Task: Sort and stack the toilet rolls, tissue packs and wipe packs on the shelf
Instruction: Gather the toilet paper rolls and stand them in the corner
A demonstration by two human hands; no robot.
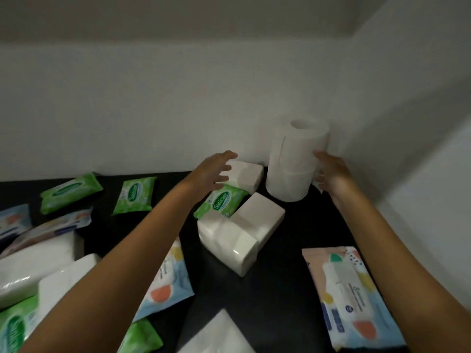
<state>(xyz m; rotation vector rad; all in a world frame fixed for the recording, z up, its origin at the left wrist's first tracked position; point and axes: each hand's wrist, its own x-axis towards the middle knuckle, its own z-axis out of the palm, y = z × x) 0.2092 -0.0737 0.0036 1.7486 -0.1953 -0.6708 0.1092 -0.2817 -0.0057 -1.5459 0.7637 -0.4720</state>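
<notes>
Two rolls stand one on the other as a stack of toilet rolls (pixel 295 159), set in the back corner of the dark shelf (pixel 293 263) and close to the wall (pixel 382 110) behind it. The right hand (pixel 331 171) is at the right side of the stack with its fingers stretched out along the lower roll, holding nothing; whether they quite touch the paper I cannot tell. The left hand (pixel 214 171) hovers to the left of the stack, fingers spread and empty, over a white tissue pack (pixel 248 174) and a green wipe pack (pixel 224 203) that lies partly on it. Just in front of the stack sit two tissue packs (pixel 260 217), leaning on each other at odd angles, and further forward and to the right lies a pastel wipe pack (pixel 351 296). Well to the left of the stack, more green packs (pixel 71 192) are scattered. The stack looks the weak point: the top roll seems to lean a little, so a nudge from either hand could tip it onto the packs in front. Pulling the tissue pack out from under the green one could also knock the bottom roll, since they sit so near
</notes>
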